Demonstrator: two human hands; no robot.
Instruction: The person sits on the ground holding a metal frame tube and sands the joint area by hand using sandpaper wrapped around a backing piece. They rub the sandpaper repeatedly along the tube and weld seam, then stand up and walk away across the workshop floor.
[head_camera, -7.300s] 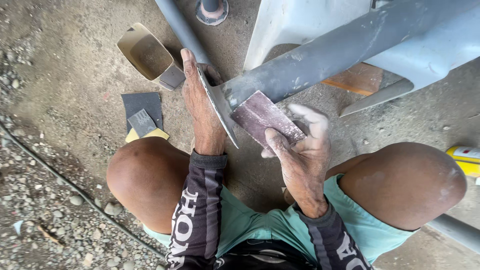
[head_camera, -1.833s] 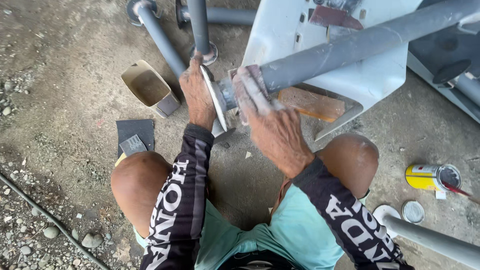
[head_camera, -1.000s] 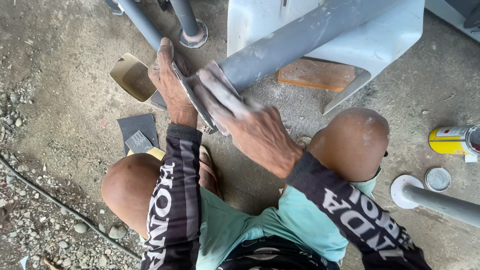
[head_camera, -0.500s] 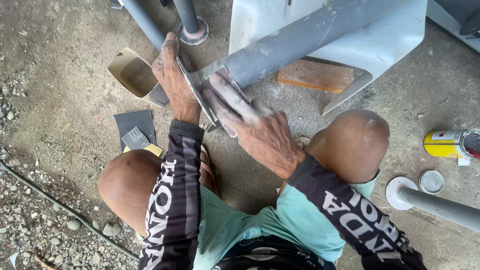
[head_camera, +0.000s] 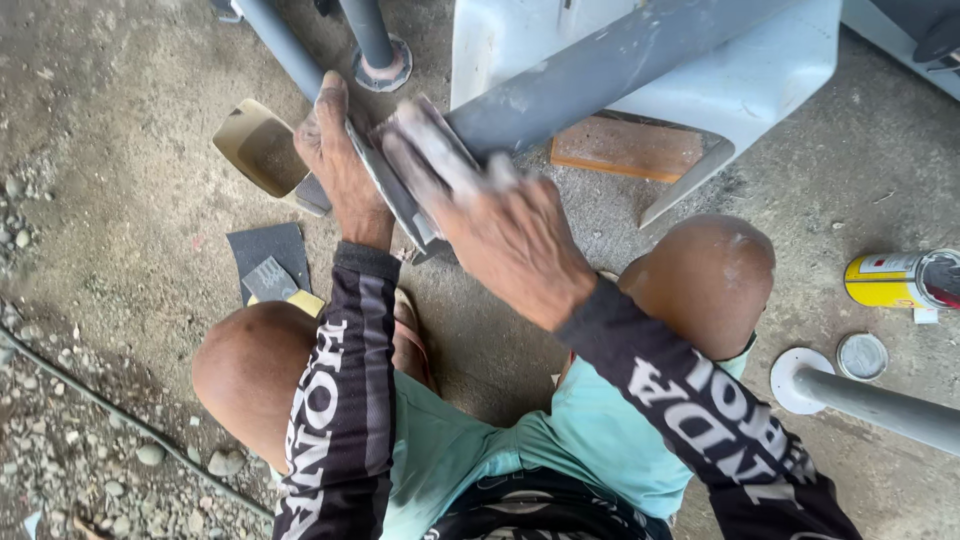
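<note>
left hand (head_camera: 335, 150) gripped the near end of the grey metal pipe (head_camera: 600, 75) at its flat round flange (head_camera: 385, 190), fingers wrapped behind the flange rim. right hand (head_camera: 490, 215) lay flat on the pipe just right of the flange, dusty fingers (head_camera: 430, 150) pressed down; blurred, so whether it held anything underneath could not be told. pipe ran from between the hands up to the far right, resting across a pale grey panel (head_camera: 740, 80). dark sandpaper sheet (head_camera: 268, 265) lay on the concrete floor (head_camera: 120, 200) left of the left forearm. yellow spray can (head_camera: 895, 280) lay at right, well apart.
</note>
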